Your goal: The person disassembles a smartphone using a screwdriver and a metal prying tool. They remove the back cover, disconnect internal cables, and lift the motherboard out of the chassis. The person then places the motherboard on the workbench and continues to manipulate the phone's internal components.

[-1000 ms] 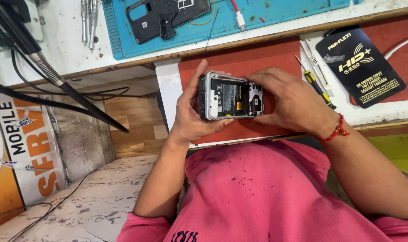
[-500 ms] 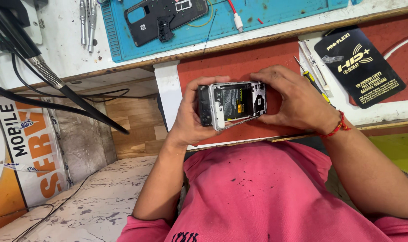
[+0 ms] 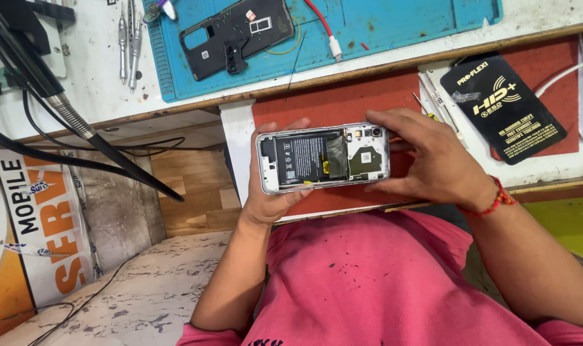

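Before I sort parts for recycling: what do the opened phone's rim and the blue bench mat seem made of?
The opened phone with its back off, held between the left hand and the right hand, has a pale silvery rim with a soft sheen: metal or metal-look plastic, I cannot tell which. The blue bench mat looks like matte rubber or silicone: dull, scuffed, with moulded ridges along its edge.
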